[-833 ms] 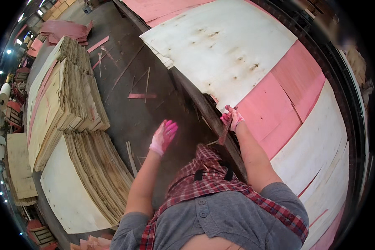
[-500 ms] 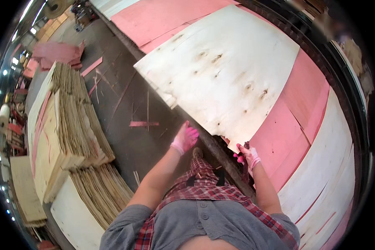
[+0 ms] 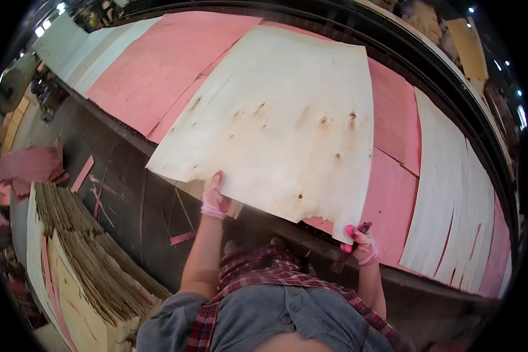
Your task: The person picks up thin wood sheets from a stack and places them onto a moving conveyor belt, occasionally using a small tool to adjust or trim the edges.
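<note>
A large pale wood veneer sheet [image 3: 276, 123] with dark knots and a ragged near edge lies over pink sheets on a long table. My left hand [image 3: 215, 198], in a pink-stained glove, is closed on its near edge, left of the middle; the fingers are partly hidden. At the sheet's near right corner my right hand [image 3: 364, 246], also gloved in pink and white, pinches the edge. A dark, narrow object [image 3: 365, 227] sticks out of that hand too; its kind is unclear.
Pink veneer sheets [image 3: 164, 70] lie to the left, and split pale sheets [image 3: 449, 205] to the right. At lower left stands a tall veneer stack [image 3: 82, 252]. Scraps, including a pink strip [image 3: 183, 239], litter the dark floor. A dark rail [image 3: 434, 76] runs behind the table.
My left hand has come up from beside the table to the sheet's near edge and closed there. My right hand stays at the corner. The view has turned to the right.
</note>
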Demonstrator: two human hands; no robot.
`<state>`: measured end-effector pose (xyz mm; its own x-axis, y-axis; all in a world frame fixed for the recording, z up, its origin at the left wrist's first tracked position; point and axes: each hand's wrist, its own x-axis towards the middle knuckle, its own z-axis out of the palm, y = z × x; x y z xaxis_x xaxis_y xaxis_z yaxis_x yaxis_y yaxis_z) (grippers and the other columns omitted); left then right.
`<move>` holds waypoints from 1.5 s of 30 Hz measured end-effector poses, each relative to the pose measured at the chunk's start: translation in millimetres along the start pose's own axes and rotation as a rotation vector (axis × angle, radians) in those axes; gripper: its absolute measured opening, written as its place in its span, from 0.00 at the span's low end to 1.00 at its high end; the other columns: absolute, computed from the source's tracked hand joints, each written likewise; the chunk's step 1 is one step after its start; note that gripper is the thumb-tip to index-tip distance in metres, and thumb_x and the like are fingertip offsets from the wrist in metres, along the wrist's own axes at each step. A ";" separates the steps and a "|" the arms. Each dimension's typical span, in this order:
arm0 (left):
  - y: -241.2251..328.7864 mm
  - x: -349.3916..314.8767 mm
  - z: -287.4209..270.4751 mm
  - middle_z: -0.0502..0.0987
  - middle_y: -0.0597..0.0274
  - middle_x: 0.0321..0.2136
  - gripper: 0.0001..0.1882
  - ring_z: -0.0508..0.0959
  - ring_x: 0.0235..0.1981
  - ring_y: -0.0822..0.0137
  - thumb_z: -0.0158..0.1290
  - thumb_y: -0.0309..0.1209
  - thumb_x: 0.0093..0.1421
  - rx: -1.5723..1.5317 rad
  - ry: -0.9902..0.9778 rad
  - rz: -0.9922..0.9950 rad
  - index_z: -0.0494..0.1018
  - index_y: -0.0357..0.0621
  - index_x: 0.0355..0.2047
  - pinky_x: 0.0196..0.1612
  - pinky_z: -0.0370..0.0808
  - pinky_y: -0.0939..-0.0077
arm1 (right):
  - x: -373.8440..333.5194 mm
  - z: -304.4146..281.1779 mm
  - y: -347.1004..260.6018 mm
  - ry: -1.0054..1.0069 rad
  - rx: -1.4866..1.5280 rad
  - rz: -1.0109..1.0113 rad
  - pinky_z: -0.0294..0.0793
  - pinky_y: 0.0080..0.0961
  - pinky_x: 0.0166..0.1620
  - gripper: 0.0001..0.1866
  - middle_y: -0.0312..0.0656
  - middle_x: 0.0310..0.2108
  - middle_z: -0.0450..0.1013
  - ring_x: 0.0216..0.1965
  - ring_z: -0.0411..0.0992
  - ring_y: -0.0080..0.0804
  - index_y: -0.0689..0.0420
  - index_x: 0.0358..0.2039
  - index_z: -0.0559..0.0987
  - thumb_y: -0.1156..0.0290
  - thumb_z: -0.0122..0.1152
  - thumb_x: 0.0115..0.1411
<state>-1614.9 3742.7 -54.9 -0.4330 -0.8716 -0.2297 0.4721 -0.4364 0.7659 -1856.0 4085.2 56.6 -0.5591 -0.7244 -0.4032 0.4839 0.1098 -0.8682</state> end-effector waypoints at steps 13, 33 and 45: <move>298.2 -19.6 -93.2 0.75 0.55 0.44 0.18 0.76 0.43 0.63 0.51 0.17 0.52 0.507 -0.056 0.395 0.71 0.33 0.46 0.49 0.73 0.70 | 11.7 200.3 128.4 -0.585 -0.037 0.401 0.75 0.23 0.29 0.12 0.45 0.25 0.75 0.25 0.74 0.30 0.67 0.34 0.75 0.73 0.57 0.50; 155.4 13.8 -311.9 0.66 0.70 0.17 0.27 0.64 0.16 0.71 0.48 0.65 0.51 0.090 0.288 -0.388 0.67 0.54 0.20 0.17 0.59 0.78 | 145.6 252.8 251.0 0.235 0.255 0.528 0.78 0.28 0.28 0.19 0.39 0.33 0.73 0.21 0.70 0.28 0.60 0.38 0.74 0.61 0.67 0.51; 28.5 -55.4 -105.8 0.72 0.57 0.48 0.28 0.69 0.51 0.57 0.45 0.50 0.60 -0.143 -0.125 -0.518 0.65 0.42 0.51 0.51 0.69 0.60 | -5.4 64.4 39.4 0.219 -0.134 0.202 0.65 0.17 0.17 0.13 0.44 0.23 0.75 0.15 0.68 0.20 0.64 0.32 0.75 0.68 0.62 0.53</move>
<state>-1496.1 3755.0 -83.9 -0.7200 -0.5056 -0.4753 0.2690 -0.8347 0.4805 -1790.5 4049.6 43.2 -0.5994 -0.5172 -0.6109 0.5149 0.3352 -0.7890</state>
